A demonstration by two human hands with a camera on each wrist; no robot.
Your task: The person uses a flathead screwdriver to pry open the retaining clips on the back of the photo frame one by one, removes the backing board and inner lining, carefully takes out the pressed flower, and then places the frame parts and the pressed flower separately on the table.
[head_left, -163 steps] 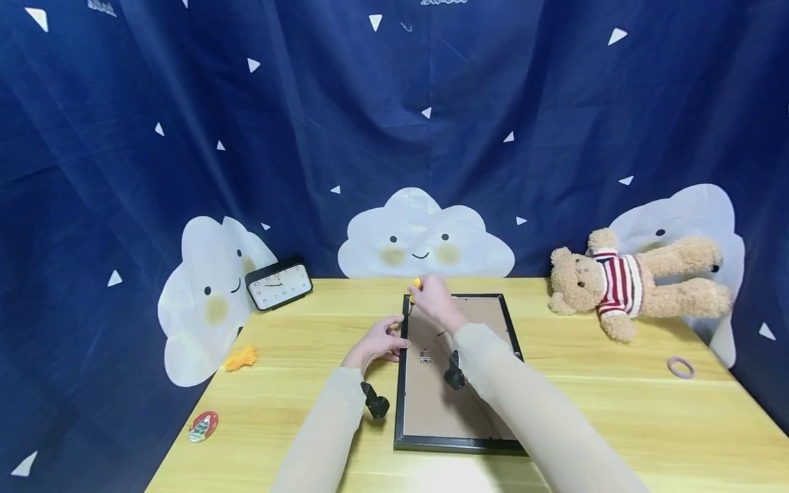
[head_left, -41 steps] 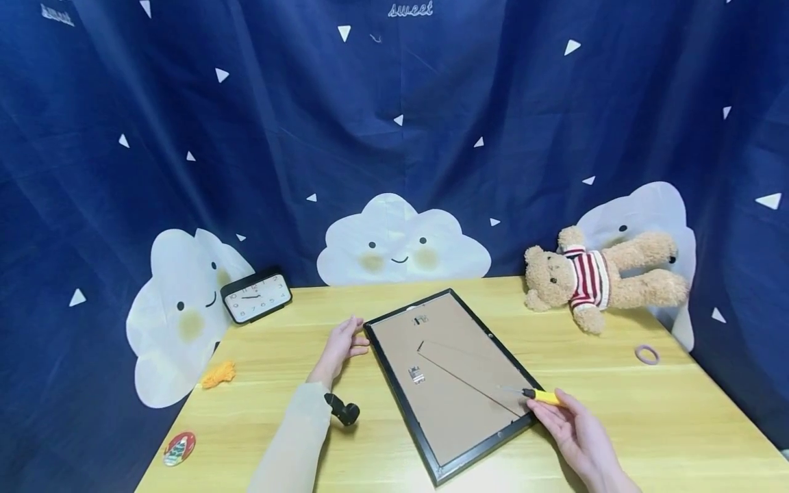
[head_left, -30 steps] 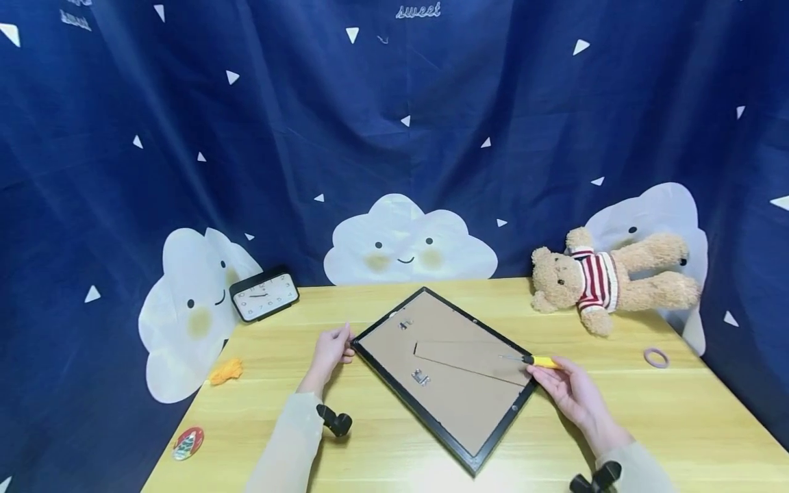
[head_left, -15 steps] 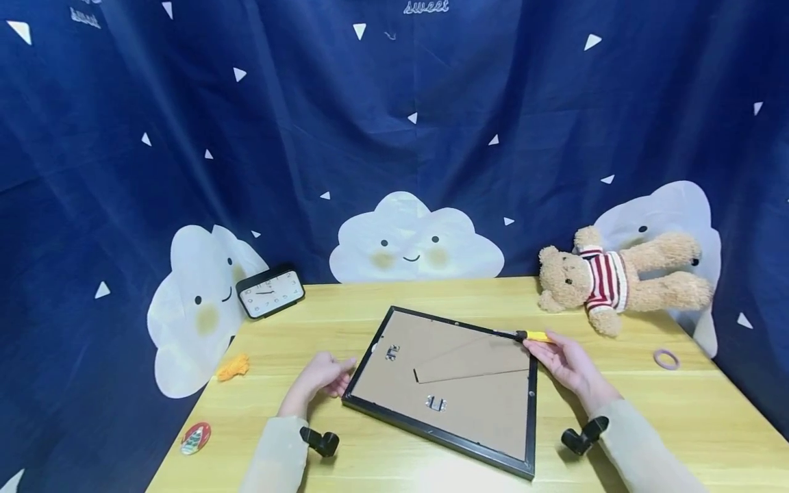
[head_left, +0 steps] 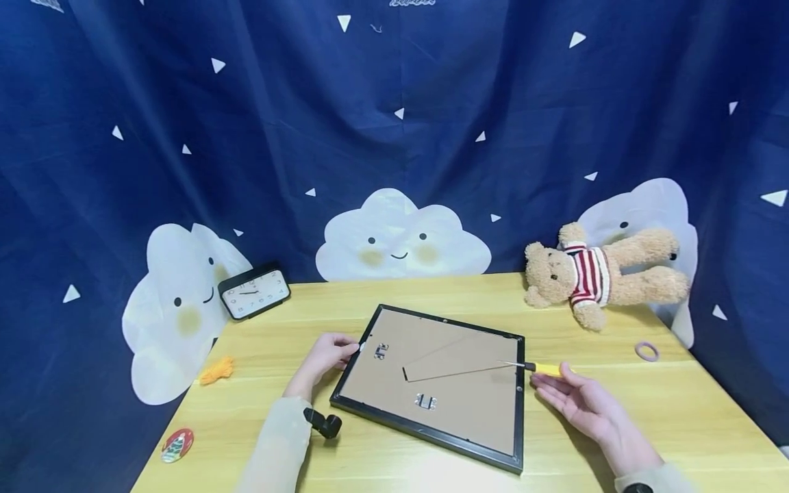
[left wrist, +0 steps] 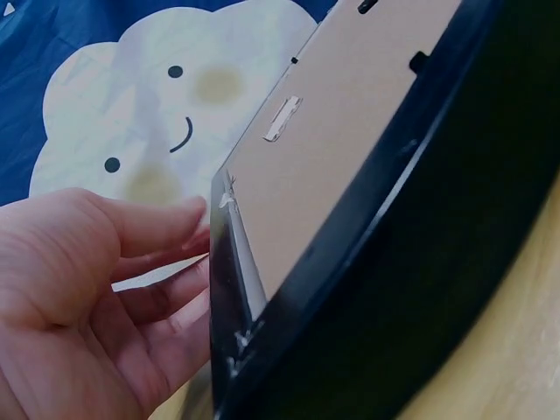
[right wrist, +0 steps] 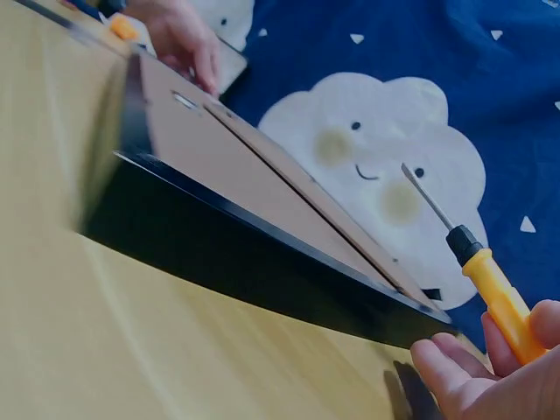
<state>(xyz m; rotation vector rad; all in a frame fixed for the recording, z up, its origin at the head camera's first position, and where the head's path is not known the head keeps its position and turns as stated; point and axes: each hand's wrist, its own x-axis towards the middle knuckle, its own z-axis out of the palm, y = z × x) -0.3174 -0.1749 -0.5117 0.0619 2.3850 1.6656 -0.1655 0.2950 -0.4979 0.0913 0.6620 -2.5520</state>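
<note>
A black picture frame (head_left: 431, 380) lies face down on the wooden table, its brown backing board up. On the board are two metal hangers (head_left: 425, 402) and a flap with a slit outline. My left hand (head_left: 323, 359) is at the frame's left side, relaxed fingertips against the outer edge; the frame hides some fingertips in the left wrist view. My right hand (head_left: 588, 407), palm up, holds a yellow screwdriver (right wrist: 503, 297) between thumb and fingers. Its blade points left over the frame's right edge. The right fingertips are close beside that edge; touching or apart, I cannot tell.
At the back left stands a clock (head_left: 255, 293). A teddy bear (head_left: 594, 274) lies at the back right, with a purple ring (head_left: 647, 351) in front of it. Orange yarn (head_left: 217, 370) and a round red ornament (head_left: 177, 446) lie along the left edge.
The frame has turned anticlockwise from upright to sideways. The right hand, earlier working the screwdriver at the frame's upper left, has moved to its right side. The left hand stays along the left side.
</note>
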